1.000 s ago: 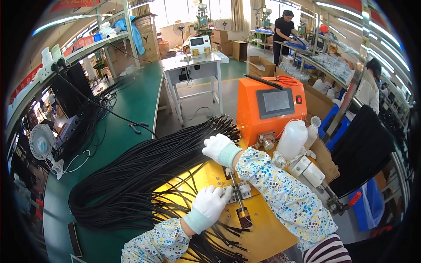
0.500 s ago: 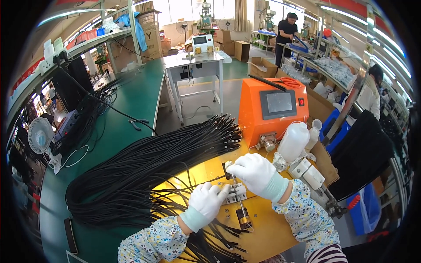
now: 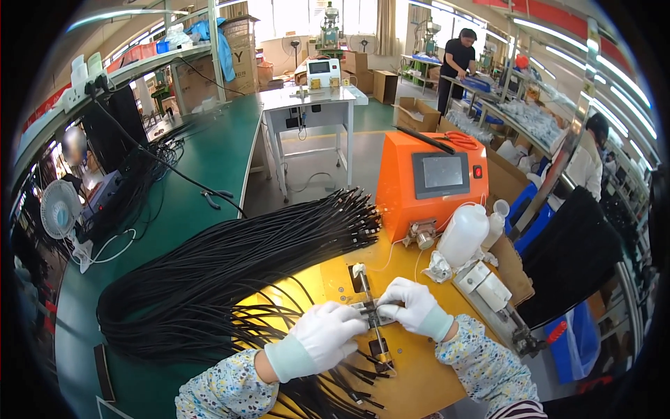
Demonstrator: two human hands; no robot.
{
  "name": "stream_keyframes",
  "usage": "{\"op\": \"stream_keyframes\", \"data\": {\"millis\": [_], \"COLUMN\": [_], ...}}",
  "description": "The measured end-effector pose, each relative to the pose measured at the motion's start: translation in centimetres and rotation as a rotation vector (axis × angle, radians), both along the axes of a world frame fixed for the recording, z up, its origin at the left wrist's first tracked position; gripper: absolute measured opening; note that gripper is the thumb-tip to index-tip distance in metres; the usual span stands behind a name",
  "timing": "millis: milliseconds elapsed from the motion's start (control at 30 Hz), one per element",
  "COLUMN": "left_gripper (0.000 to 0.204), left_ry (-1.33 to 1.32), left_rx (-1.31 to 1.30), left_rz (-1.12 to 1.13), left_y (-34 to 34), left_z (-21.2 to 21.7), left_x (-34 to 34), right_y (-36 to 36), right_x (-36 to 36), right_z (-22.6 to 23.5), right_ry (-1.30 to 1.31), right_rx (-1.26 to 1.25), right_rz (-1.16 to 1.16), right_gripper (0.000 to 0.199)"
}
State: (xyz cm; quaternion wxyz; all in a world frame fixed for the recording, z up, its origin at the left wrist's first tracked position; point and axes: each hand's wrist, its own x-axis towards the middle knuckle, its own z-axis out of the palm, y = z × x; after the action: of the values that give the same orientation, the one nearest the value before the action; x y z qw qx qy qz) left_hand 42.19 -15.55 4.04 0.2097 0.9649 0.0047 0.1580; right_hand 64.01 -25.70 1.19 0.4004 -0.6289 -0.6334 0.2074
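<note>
Both gloved hands work at a small metal fixture (image 3: 370, 318) with a thin rod across it, fixed to a yellow work plate (image 3: 436, 366). My left hand (image 3: 322, 338), in a white glove, has its fingers drawn together at the fixture's left side; whatever they pinch is hidden. On the opposite side, my right hand (image 3: 412, 307) is closed with bent fingertips against the fixture, and I cannot make out what is in them. A large looped bundle of black cables (image 3: 202, 262) lies to the left, its connector ends pointing at the orange machine. More cable ends (image 3: 349, 391) hang below my left hand.
An orange machine (image 3: 391, 181) with a screen stands behind the plate. Beside it are a white plastic bottle (image 3: 464, 234) and a metal device (image 3: 488, 286). Pliers (image 3: 215, 198) and a small fan (image 3: 61, 208) rest on the green table (image 3: 209, 167). A person (image 3: 458, 63) works far off.
My right hand has come down from the far end of the rod to the fixture's right side. My left hand has shifted slightly, staying at the fixture's left.
</note>
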Motion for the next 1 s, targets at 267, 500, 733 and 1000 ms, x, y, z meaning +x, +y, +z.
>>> {"op": "stream_keyframes", "data": {"millis": [267, 500, 733, 1000], "left_gripper": [0.042, 0.052, 0.076, 0.057], "left_ry": [-0.09, 0.157, 0.296, 0.2], "left_rx": [0.296, 0.487, 0.371, 0.338], "left_rz": [0.248, 0.218, 0.108, 0.156], "left_y": [0.3, 0.1, 0.8, 1.3], "left_z": [-4.1, -3.0, -0.2, -1.9], "left_x": [0.8, 0.9, 0.0, 0.7], "right_y": [0.3, 8.6, 16.5, 15.7], "right_x": [0.1, 1.2, 0.3, 1.7], "right_z": [1.3, 3.3, 1.7, 3.0], "right_ry": [-0.138, -0.575, -0.935, -1.189], "right_rx": [-0.029, 0.225, -0.063, 0.3], "right_rz": [0.05, -0.04, -0.09, 0.157], "right_gripper": [0.011, 0.02, 0.016, 0.01]}}
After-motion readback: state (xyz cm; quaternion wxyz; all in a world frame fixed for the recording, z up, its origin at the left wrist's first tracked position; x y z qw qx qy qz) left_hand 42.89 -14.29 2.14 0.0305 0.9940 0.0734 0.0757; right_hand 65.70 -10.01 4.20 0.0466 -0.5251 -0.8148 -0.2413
